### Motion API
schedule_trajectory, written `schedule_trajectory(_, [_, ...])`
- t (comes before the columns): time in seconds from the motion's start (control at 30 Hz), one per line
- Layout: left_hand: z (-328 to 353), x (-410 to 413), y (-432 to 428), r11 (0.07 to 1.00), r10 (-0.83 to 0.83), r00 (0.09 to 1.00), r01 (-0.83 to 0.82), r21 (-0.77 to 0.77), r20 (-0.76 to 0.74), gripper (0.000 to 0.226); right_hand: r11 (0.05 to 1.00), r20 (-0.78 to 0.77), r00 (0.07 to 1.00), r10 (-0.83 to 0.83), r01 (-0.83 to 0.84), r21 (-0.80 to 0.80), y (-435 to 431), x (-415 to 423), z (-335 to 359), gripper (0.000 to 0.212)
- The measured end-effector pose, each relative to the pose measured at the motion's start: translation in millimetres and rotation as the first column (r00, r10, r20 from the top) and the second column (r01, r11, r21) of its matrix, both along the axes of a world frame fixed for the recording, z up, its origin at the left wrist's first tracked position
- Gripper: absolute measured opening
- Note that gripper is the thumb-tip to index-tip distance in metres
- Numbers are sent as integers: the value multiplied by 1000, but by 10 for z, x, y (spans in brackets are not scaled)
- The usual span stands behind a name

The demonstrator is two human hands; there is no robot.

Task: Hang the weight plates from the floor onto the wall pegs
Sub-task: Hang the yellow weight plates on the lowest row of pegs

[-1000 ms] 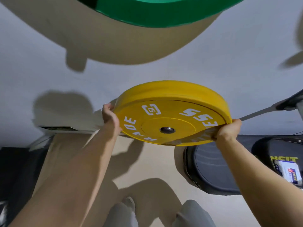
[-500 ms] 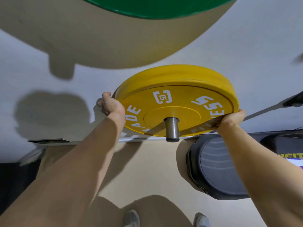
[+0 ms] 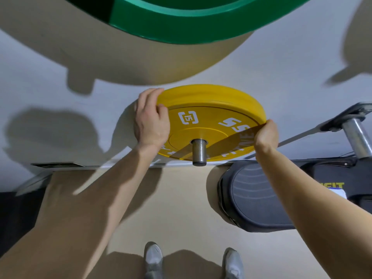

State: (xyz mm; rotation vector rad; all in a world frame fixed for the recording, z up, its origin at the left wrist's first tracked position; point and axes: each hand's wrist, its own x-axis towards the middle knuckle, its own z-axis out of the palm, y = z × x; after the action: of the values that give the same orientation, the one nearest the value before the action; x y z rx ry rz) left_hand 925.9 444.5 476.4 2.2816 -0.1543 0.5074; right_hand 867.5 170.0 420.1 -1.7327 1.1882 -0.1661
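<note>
- Moved since half a second back: yellow plate (image 3: 211, 121) is now sitting further along the steel peg (image 3: 198, 152), closer to the wall (image 3: 50, 93), with more of the peg standing out from its centre hole; a second back the hole was showing no peg at all
- Left hand (image 3: 152, 119): shifted from the plate's outer edge to its upper left rim, fingers now curling over the edge and thumb lying on the face; grip closed on the yellow plate
- Right hand (image 3: 266, 135): staying at the right rim, grip closed on the yellow plate, fingers hidden behind it
- Step in hand, as judged: seating this plate on its peg, nearly complete; plate is hanging on the peg, whether flush to the wall cannot be told
- Next move, as judged: pushing the plate fully home, then easing both hands off together so it settles without swinging
- Green plate (image 3: 201, 23): already hanging on the wall above
- Black machine (image 3: 271, 198): standing on the floor (image 3: 181, 208) at right, just below the plate
- Grey shoes (image 3: 154, 258): planted on the floor facing the wall
</note>
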Motion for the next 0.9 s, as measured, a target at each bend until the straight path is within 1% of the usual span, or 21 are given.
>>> schedule_trajectory(0.03, [9,-29,-51,995,-74,997,73,74,12,45,998,35,998,56,-56,16,29,-13,27,35])
schedule_trajectory(0.1, [5,-68,-90,985,-111,994,112,132,-14,47,991,52,990,127,-129,32,39,-11,68,38])
schedule_trajectory(0.2, [-44,-104,-54,987,-86,996,86,135,0,45,992,29,993,115,-116,46,-66,38,8,62])
schedule_trajectory(0.27, [-56,-101,-44,989,-79,997,77,130,14,44,992,1,992,125,-125,18,-55,40,66,64])
schedule_trajectory(0.33, [-81,-101,-21,991,-76,997,75,113,4,46,988,-40,988,147,-149,-46,78,32,266,68])
schedule_trajectory(0.37, [-103,-108,11,992,-73,997,74,103,-11,48,981,-56,983,174,-178,-77,122,28,318,65])
schedule_trajectory(0.4, [-124,-120,49,993,-71,997,73,93,-28,52,965,-89,972,218,-229,-129,159,19,368,57])
schedule_trajectory(0.47, [-174,-137,158,995,-71,994,77,70,-78,59,902,-188,934,303,-345,-260,212,-2,446,42])
schedule_trajectory(0.53, [-224,-139,267,996,-65,989,72,48,-136,64,826,-252,906,340,-416,-380,265,-3,489,38])
schedule_trajectory(0.6, [-230,-127,356,999,-29,980,37,36,-199,65,748,-275,887,370,-460,-479,325,-2,520,38])
schedule_trajectory(0.67, [-167,-110,397,995,45,973,-24,92,-225,64,660,-311,862,399,-506,-555,398,-20,569,38])
schedule_trajectory(0.7, [-116,-115,391,989,60,977,-30,148,-203,65,624,-313,855,413,-516,-587,436,-43,591,36])
schedule_trajectory(0.73, [-45,-126,359,980,41,986,-8,201,-161,66,597,-301,851,430,-518,-612,479,-57,620,34])
schedule_trajectory(0.8, [102,-132,235,955,-72,995,89,283,-69,72,576,-266,853,449,-504,-644,549,-76,629,35])
schedule_trajectory(0.87, [221,-112,64,922,-180,983,182,342,-37,74,599,-243,867,435,-480,-641,632,-83,661,46])
schedule_trajectory(0.9, [251,-100,-8,904,-214,976,215,369,-45,75,637,-207,876,435,-462,-617,669,-93,699,47])
